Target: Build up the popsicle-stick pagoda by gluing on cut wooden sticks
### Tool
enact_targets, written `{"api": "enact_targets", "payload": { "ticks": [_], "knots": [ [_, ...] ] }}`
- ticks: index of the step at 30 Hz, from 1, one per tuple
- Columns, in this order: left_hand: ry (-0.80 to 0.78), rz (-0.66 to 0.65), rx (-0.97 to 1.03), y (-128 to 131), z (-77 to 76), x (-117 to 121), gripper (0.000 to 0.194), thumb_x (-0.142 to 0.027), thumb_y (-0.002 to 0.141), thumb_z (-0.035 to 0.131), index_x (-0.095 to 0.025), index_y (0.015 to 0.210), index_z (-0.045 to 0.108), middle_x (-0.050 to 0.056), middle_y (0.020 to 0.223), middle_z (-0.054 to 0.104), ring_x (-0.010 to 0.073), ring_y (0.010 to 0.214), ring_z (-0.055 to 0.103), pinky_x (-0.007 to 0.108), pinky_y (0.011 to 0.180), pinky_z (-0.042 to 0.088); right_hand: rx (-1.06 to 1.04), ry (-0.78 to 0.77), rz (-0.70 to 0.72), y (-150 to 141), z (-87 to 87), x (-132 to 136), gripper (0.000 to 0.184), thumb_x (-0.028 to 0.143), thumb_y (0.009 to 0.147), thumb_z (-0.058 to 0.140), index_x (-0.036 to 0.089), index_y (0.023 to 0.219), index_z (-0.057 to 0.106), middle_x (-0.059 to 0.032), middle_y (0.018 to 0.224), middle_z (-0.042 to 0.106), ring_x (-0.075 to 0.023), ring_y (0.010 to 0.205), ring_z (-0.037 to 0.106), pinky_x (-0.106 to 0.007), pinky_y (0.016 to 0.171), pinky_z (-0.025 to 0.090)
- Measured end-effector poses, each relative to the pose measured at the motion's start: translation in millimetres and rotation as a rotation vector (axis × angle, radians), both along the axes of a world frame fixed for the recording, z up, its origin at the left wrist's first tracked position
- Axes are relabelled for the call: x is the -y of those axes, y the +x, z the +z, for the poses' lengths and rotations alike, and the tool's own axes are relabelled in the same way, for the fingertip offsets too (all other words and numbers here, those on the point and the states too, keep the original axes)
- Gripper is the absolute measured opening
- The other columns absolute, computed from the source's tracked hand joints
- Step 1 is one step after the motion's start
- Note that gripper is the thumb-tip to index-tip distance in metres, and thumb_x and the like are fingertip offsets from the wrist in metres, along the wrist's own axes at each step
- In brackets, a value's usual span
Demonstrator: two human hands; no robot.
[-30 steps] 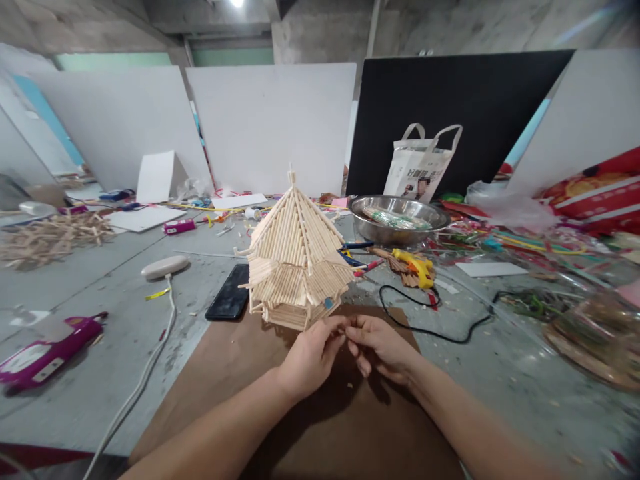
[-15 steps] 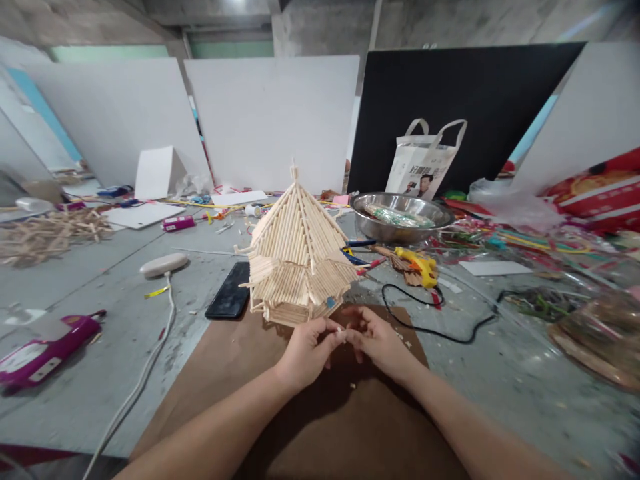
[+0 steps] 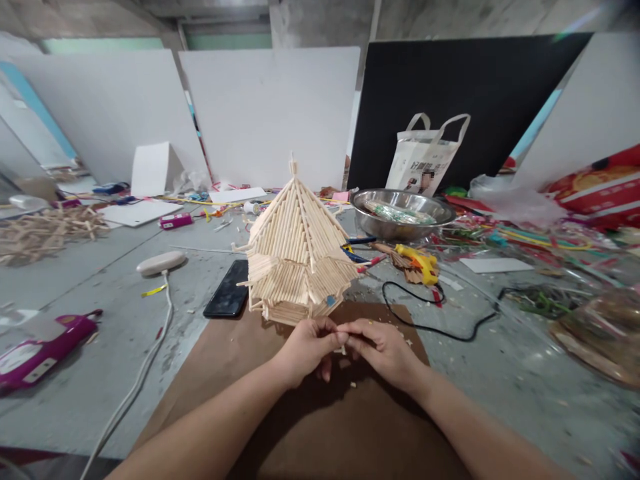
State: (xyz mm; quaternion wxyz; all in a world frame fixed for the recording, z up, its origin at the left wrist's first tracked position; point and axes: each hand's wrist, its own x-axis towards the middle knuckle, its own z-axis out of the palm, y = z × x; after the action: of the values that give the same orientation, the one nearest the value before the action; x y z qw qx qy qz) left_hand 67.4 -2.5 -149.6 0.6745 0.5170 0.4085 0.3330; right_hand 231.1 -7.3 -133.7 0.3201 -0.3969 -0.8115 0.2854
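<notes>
Fingertips of my left hand [image 3: 306,350] and my right hand [image 3: 383,348] meet in a pinch just in front of a model pavilion. Between them a small pale piece of wooden stick [image 3: 342,349] shows, mostly covered by the fingers. The model pavilion [image 3: 300,233] is built of thin round wooden sticks, with a pointed roof above a lower flared tier and a small blue patch near its base. It stands upright at the back of a brown board [image 3: 200,393]. Small wood bits lie on the board under my hands.
A black phone [image 3: 227,290] lies left of the model. A yellow glue gun [image 3: 420,263] with a black cord and a steel bowl [image 3: 405,227] stand to the right. Further left are a purple tool [image 3: 47,353], a white cable [image 3: 150,367] and a stick pile [image 3: 45,233].
My right hand's raised fingers have come down and closed in against my left fingertips. The small stick piece now shows lower, beneath the fingertips. The view has shifted slightly.
</notes>
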Motion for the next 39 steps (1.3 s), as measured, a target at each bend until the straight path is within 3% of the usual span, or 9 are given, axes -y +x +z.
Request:
{"api": "enact_targets", "payload": {
  "ticks": [5, 10, 14, 18, 23, 27, 33, 36, 39],
  "knots": [
    [-0.011, 0.051, -0.007, 2.2, 0.4, 2.2, 0.038, -0.050, 0.064, 0.060, -0.014, 0.062, 0.047, -0.008, 0.037, 0.042, 0.0057, 0.024, 0.040, 0.014, 0.024, 0.027, 0.030, -0.078, -0.040, -0.9, 0.4, 1.9, 0.021, 0.031, 0.084, 0.043, 0.018, 0.081, 0.059, 0.0011, 0.065, 0.059, -0.0080, 0.057, 0.054, -0.020, 0.058, 0.042],
    [0.009, 0.033, 0.041, 2.6, 5.0, 4.2, 0.035, -0.046, 0.070, 0.056, -0.013, 0.077, 0.050, -0.002, 0.059, 0.058, 0.0037, 0.027, 0.042, 0.015, 0.026, 0.030, 0.098, 0.039, -0.102, -1.8, 1.0, 0.8, 0.019, 0.026, 0.084, 0.041, 0.018, 0.081, 0.058, -0.0003, 0.072, 0.063, -0.0099, 0.067, 0.057, -0.021, 0.064, 0.043],
    [-0.013, 0.037, 0.023, 2.5, 8.3, 5.0, 0.031, -0.041, 0.069, 0.058, -0.013, 0.080, 0.051, -0.005, 0.054, 0.054, 0.0034, 0.027, 0.042, 0.014, 0.027, 0.029, 0.170, 0.136, -0.127, -0.6, -1.1, -2.1, 0.020, 0.025, 0.085, 0.040, 0.019, 0.085, 0.059, -0.0014, 0.078, 0.065, -0.0108, 0.074, 0.060, -0.021, 0.067, 0.045],
    [-0.025, 0.068, 0.010, 3.6, 6.7, 4.9, 0.029, -0.038, 0.070, 0.055, -0.012, 0.081, 0.051, -0.005, 0.053, 0.053, 0.0035, 0.027, 0.042, 0.014, 0.026, 0.030, 0.333, 0.351, -0.127, 1.5, -11.1, -1.0, 0.025, 0.021, 0.087, 0.035, 0.015, 0.099, 0.057, -0.0054, 0.086, 0.066, -0.0133, 0.077, 0.061, -0.023, 0.066, 0.047],
    [-0.038, 0.094, 0.005, 6.0, 1.7, 4.7, 0.027, -0.039, 0.070, 0.055, -0.013, 0.075, 0.049, -0.004, 0.052, 0.054, 0.0044, 0.027, 0.043, 0.014, 0.026, 0.031, 0.581, 0.596, -0.128, -3.6, -20.4, 4.7, 0.028, 0.008, 0.082, 0.035, 0.005, 0.103, 0.054, -0.0102, 0.077, 0.064, -0.0163, 0.066, 0.061, -0.025, 0.056, 0.047],
    [-0.031, 0.092, 0.013, 8.4, -0.1, 5.6, 0.028, -0.040, 0.070, 0.055, -0.013, 0.068, 0.048, -0.005, 0.051, 0.052, 0.0040, 0.028, 0.044, 0.013, 0.026, 0.031, 0.696, 0.574, -0.155, -11.3, -20.3, 7.5, 0.028, 0.005, 0.079, 0.035, 0.004, 0.101, 0.053, -0.0095, 0.069, 0.062, -0.0167, 0.059, 0.060, -0.026, 0.051, 0.045],
    [-0.045, 0.107, 0.029, 11.3, -1.2, 6.9, 0.025, -0.036, 0.070, 0.055, -0.013, 0.065, 0.048, -0.005, 0.050, 0.051, 0.0048, 0.028, 0.044, 0.015, 0.028, 0.034, 0.698, 0.506, -0.180, -14.8, -21.9, 6.0, 0.025, 0.006, 0.080, 0.034, 0.008, 0.096, 0.053, -0.0099, 0.069, 0.061, -0.0181, 0.060, 0.059, -0.027, 0.052, 0.044],
    [-0.069, 0.124, 0.057, 11.9, -2.0, 7.4, 0.024, -0.035, 0.070, 0.056, -0.013, 0.070, 0.048, -0.005, 0.050, 0.051, 0.0053, 0.029, 0.046, 0.015, 0.029, 0.035, 0.595, 0.427, -0.176, -13.3, -22.7, 2.1, 0.023, 0.011, 0.083, 0.031, 0.013, 0.085, 0.054, -0.0072, 0.067, 0.061, -0.0163, 0.060, 0.059, -0.026, 0.053, 0.042],
    [-0.082, 0.122, 0.112, 11.0, -1.4, 7.7, 0.027, -0.037, 0.069, 0.058, -0.013, 0.075, 0.048, -0.005, 0.051, 0.052, 0.0051, 0.030, 0.046, 0.015, 0.030, 0.035, 0.426, 0.291, -0.235, -11.0, -22.5, -2.5, 0.025, 0.015, 0.086, 0.028, 0.016, 0.086, 0.053, -0.0055, 0.075, 0.063, -0.0144, 0.068, 0.060, -0.024, 0.061, 0.043]
  ]
}}
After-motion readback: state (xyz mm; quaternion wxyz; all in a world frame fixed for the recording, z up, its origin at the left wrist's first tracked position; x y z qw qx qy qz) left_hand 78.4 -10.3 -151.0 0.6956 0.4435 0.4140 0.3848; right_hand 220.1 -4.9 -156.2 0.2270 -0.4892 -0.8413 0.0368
